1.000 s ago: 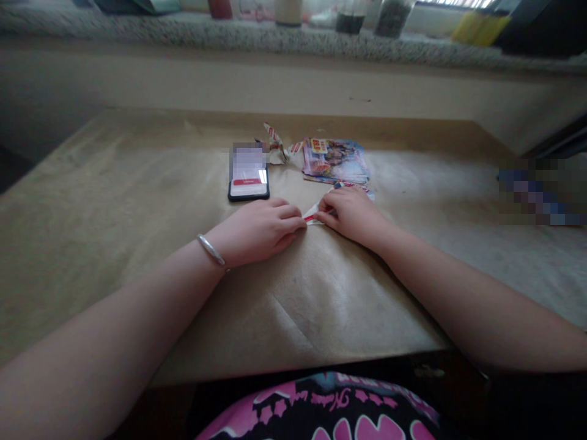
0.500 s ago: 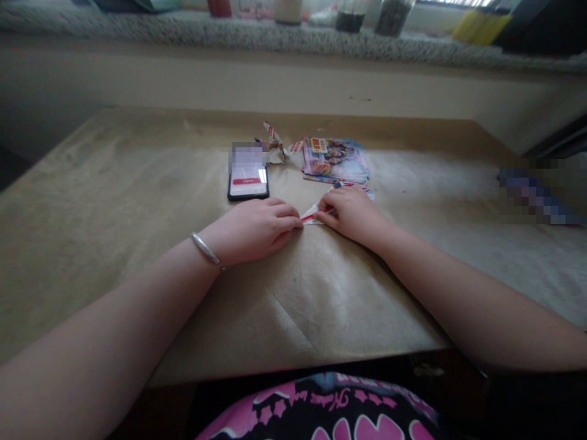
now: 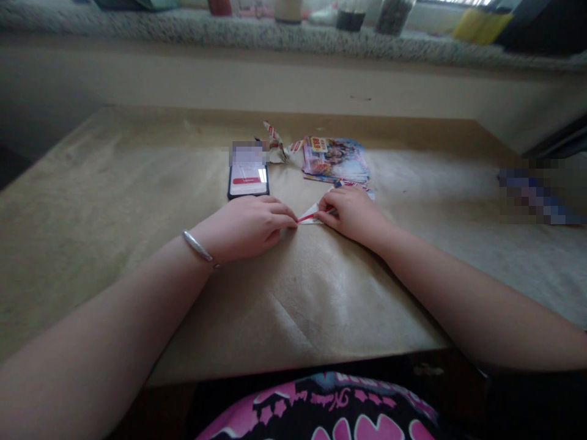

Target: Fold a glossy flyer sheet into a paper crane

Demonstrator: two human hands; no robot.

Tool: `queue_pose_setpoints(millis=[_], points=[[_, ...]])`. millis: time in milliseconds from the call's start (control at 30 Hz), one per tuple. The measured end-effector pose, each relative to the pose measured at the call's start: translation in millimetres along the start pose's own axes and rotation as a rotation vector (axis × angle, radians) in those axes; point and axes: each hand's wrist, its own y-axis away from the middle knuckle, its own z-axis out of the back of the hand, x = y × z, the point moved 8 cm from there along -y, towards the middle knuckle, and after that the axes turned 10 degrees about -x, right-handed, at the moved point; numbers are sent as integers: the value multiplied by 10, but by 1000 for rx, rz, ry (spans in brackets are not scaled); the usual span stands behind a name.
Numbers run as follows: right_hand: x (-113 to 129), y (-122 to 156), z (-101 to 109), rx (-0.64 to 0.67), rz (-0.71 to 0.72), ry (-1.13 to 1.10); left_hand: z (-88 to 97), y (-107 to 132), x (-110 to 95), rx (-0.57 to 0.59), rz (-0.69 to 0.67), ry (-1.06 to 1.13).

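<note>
A small folded paper (image 3: pixel 310 214), white with a red stripe, lies on the table and narrows to a point at its left end. My left hand (image 3: pixel 257 225) has its fingertips pressed together at that pointed end. Over the paper's right part rests my right hand (image 3: pixel 351 211), thumb and curled fingers closed on it, hiding much of it. A printed corner shows beyond the right knuckles. Just behind my right hand sits a stack of colourful printed leaflets (image 3: pixel 337 160).
A phone (image 3: pixel 248 177) with its screen lit lies behind my left hand. Next to it is a crumpled, folded paper piece (image 3: pixel 277 148) with red print. The table (image 3: pixel 220 318) has a tan cover. Jars stand on the stone windowsill (image 3: pixel 192 24) beyond. A blurred item lies at far right.
My left hand has slid slightly left, baring a little more of the paper's pointed end. My right hand has stayed nearly still on the paper.
</note>
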Motion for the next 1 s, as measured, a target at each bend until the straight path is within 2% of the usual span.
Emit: queue_pose_setpoints(millis=[400, 600, 800, 1000], points=[[-9, 15, 10, -35, 6, -31, -8, 41, 63, 3, 62, 49], [0, 18, 12, -58, 12, -33, -24, 21, 19, -89, 30, -20], [-9, 31, 19, -89, 20, -69, -73, 11, -67, -35, -14, -52], [40, 79, 127, -125, 117, -116, -91, 2, -81, -29, -6, 6]])
